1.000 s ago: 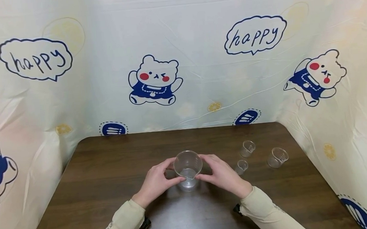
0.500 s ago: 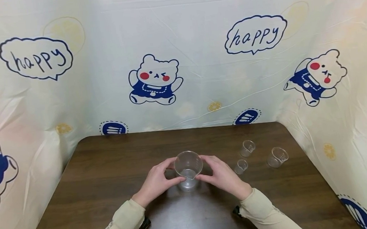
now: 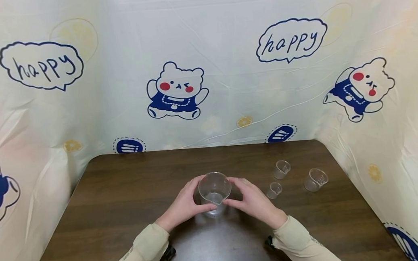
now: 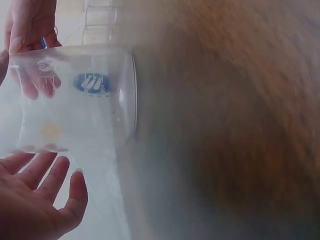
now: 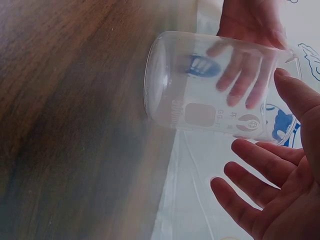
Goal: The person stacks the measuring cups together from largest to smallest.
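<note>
A large clear glass beaker point(image 3: 215, 190) stands upright near the middle of the table, its spout facing the person. My left hand point(image 3: 183, 204) holds it from the left, thumb across the front and fingers at the far side. On the right side my right hand point(image 3: 253, 200) pinches it between thumb and index finger near the rim. In the right wrist view, white print shows on the beaker point(image 5: 200, 90), and the lower fingers point(image 5: 250, 182) are spread apart from the glass. Whether the base touches the tabletop, I cannot tell.
Three smaller glass beakers stand on the right: a small one point(image 3: 274, 190), another behind it point(image 3: 282, 170), and a wider one point(image 3: 316, 180) farther right. The dark wooden table point(image 3: 125, 181) meets a printed cloth backdrop point(image 3: 227, 84) at its back and sides.
My left hand has shifted right, its thumb sliding farther across the front of the large beaker. The right hand and the beaker have hardly moved.
</note>
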### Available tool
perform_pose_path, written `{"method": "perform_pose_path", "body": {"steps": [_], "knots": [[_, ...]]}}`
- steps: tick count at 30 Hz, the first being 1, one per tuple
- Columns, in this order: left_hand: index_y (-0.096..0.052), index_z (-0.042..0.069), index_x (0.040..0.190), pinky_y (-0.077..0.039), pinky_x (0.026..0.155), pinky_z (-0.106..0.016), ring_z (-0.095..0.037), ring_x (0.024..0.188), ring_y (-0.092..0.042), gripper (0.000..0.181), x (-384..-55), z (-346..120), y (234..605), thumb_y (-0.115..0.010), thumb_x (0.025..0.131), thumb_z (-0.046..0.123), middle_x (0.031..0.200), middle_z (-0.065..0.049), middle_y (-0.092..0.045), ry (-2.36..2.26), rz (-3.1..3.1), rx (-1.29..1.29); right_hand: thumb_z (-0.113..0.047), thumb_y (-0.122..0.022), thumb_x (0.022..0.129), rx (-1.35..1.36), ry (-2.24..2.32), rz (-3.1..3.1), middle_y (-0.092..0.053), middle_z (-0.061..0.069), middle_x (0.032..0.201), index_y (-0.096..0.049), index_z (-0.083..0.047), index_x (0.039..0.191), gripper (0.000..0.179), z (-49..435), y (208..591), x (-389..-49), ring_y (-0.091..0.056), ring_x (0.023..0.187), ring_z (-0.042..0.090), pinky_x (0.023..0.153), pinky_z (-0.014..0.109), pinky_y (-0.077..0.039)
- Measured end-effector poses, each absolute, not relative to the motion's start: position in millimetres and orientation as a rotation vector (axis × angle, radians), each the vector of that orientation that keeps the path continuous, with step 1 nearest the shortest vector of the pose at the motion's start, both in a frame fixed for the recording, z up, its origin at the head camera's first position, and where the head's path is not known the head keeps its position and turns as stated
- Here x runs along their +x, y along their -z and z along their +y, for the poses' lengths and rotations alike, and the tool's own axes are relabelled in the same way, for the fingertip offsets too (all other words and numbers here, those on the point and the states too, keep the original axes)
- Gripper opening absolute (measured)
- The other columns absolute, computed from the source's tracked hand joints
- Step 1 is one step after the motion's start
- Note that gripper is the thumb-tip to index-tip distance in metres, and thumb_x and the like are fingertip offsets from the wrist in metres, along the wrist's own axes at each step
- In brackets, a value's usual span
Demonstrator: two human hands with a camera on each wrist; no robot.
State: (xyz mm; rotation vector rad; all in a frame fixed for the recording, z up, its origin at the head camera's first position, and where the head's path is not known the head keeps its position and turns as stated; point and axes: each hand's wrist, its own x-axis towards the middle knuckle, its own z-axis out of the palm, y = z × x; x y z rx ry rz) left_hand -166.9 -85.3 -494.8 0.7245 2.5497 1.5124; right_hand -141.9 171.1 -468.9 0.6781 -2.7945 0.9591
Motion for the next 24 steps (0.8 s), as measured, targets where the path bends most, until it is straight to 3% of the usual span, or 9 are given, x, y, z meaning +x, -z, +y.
{"method": "perform_pose_path", "body": {"steps": [9, 24], "knots": [[-0.04, 0.014, 0.155, -0.043, 0.108, -0.058, -0.035, 0.135, -0.053, 0.101, -168.9, -77.3, 503.3, -0.097, 0.074, 0.028, 0.149, -0.012, -0.056, -1.641, 2.408, 0.746, -0.037, -0.085, 0.088, 0.659, -0.96, -2.822, -0.067, 0.01, 0.134, -0.06, -0.007, 0.14, 0.066, 170.4, 469.6, -140.7, -0.062, 0.126, 0.028, 0.104, 0.049, -0.051], [-0.04, 0.014, 0.154, -0.04, 0.111, -0.056, -0.029, 0.138, -0.051, 0.097, -166.9, -73.6, 504.6, -0.095, 0.077, 0.035, 0.151, -0.008, -0.054, -1.636, 2.405, 0.686, -0.04, -0.084, 0.089, 0.68, -0.952, -2.853, -0.067, 0.008, 0.135, -0.059, -0.009, 0.142, 0.067, 172.5, 466.2, -141.6, -0.063, 0.124, 0.028, 0.103, 0.049, -0.052]]}}
